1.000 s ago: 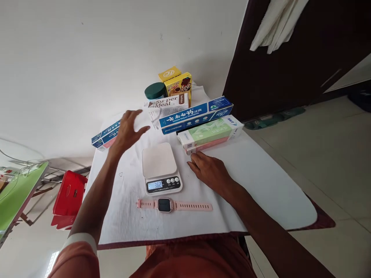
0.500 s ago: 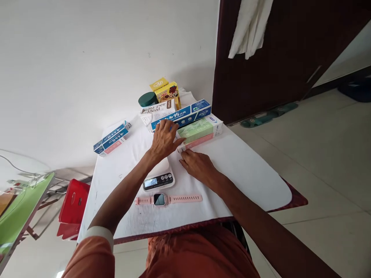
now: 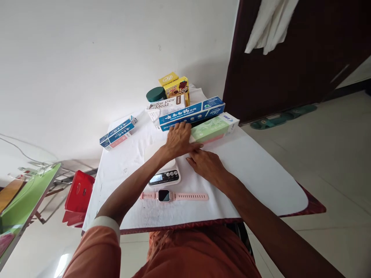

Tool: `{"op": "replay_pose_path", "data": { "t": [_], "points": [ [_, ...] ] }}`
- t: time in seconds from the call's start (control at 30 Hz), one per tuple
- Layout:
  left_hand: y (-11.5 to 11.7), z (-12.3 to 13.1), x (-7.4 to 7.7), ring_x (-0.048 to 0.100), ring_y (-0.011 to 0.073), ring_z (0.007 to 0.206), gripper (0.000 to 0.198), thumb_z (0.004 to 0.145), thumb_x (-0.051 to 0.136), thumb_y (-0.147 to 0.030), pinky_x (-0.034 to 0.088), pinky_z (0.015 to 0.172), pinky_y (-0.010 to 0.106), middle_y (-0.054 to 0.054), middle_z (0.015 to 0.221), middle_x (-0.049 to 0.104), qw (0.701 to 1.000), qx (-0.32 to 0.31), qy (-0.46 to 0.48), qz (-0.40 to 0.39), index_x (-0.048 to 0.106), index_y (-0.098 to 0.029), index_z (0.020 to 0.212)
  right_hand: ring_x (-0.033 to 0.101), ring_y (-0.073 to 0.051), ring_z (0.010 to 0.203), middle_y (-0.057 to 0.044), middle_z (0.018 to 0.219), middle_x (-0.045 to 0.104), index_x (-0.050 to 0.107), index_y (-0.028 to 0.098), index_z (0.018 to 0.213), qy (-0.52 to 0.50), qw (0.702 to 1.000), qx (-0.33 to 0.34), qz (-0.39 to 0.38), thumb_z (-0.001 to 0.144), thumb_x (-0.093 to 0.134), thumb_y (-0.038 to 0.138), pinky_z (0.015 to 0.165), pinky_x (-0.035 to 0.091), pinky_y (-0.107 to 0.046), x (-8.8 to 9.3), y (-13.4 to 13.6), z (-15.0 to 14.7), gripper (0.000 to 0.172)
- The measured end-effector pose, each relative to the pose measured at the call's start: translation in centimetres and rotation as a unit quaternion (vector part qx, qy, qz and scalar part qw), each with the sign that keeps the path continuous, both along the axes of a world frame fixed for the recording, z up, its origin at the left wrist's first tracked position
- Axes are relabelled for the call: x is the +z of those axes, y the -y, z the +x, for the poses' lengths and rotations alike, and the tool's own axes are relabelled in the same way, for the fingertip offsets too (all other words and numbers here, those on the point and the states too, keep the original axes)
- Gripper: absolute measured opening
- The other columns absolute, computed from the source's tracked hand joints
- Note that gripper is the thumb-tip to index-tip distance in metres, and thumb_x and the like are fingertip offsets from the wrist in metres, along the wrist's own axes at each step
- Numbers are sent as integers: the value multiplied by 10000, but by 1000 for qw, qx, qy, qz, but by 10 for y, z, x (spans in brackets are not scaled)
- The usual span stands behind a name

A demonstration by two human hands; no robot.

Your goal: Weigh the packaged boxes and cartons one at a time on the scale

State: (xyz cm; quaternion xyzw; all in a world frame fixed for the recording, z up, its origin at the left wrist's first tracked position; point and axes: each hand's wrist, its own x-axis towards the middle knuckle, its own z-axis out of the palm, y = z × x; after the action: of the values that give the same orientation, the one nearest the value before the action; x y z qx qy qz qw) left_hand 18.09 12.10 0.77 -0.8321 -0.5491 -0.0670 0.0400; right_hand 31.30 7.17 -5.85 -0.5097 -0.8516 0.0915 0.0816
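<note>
A long green-and-pink toothpaste box lies slanting across the right of the table, its near end hidden by both hands. My left hand bends its fingers over that end, thumb stretched to the right across the other hand's fingertips. Curled in below it, my right hand has its fingers at the same end of the box; the exact grip is covered. Just behind, blue toothpaste boxes sit close to the left fingers. Under the left wrist stands a white kitchen scale with a lit display.
A pink-strapped smartwatch lies in front of the scale. More toothpaste boxes rest at the left. At the back are a Super Meal box, a green-lidded jar and yellow boxes. A red stool stands left of the table.
The whole view has shifted, so the table things appear farther right. My left thumb now crosses my right fingertips, and less of the box's pink side shows.
</note>
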Motion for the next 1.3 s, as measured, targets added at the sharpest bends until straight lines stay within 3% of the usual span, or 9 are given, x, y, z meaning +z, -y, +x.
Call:
{"op": "replay_pose_path", "data": {
  "t": [0.2,0.3,0.47,0.6,0.77,0.93,1.03,1.17,1.3],
  "points": [
    [-14,28,-8,629,369,1267,478,905,802,-469,520,1026,501,197,1336,659,998,11,46,-39,606,-158,1212,765,-288,887,-176,1054,783,672,128,1273,14,1000,0,16,1071,425,266,627,429,-313,-2,0,1,347],
    [-7,25,-1,630,367,1261,464,918,787,-436,525,1022,513,182,1312,670,996,5,78,-33,601,-157,1239,764,-283,911,-179,1099,777,673,120,1267,19,1000,5,3,1082,421,270,642,434,-316,0,1,1,348],
    [34,-22,38,652,336,1197,527,921,777,-462,537,1005,495,151,1288,673,992,-30,126,2,579,-176,1316,753,-273,990,-144,1257,741,661,144,1302,3,1000,2,-11,1098,403,270,679,454,-333,0,1,1,353],
    [72,-74,55,668,317,1124,535,889,810,-457,548,951,484,102,1211,683,994,7,111,-20,596,-224,1320,739,-269,995,-137,1243,739,667,150,1291,-16,1000,0,-18,1100,406,284,675,446,-337,1,2,1,350],
    [105,-119,34,672,310,1093,537,867,832,-413,543,935,480,99,1201,676,990,80,84,-83,612,-218,1316,731,-263,942,-123,1155,754,701,158,1173,-16,1000,-6,-12,1086,431,283,656,410,-333,3,3,0,310],
    [116,-135,14,669,309,1107,480,901,785,-432,530,969,492,96,1214,678,987,85,91,-105,611,-249,1310,714,-242,885,-100,1067,757,700,179,1070,-33,999,-14,-2,1068,470,276,636,363,-321,0,2,0,249],
    [117,-137,12,660,320,1145,516,898,792,-421,522,999,511,105,1239,675,985,88,94,-111,602,-259,1349,704,-236,864,-92,1050,755,696,185,1029,-32,999,-21,3,1067,477,285,632,343,-321,-3,1,0,244],
    [121,-140,15,622,350,1242,734,849,846,-499,524,1028,541,138,1329,649,983,81,125,-107,535,-250,1465,691,-232,840,-90,1024,750,691,187,997,-35,999,-22,12,1071,469,305,628,327,-324,-6,1,0,263],
    [126,-147,25,635,308,1282,662,918,777,-538,525,1069,500,126,1380,641,975,70,209,-21,532,-268,1470,668,-226,804,-88,991,742,685,192,975,-51,998,-18,22,1065,455,308,624,321,-321,-9,1,1,273]
  ]
}}
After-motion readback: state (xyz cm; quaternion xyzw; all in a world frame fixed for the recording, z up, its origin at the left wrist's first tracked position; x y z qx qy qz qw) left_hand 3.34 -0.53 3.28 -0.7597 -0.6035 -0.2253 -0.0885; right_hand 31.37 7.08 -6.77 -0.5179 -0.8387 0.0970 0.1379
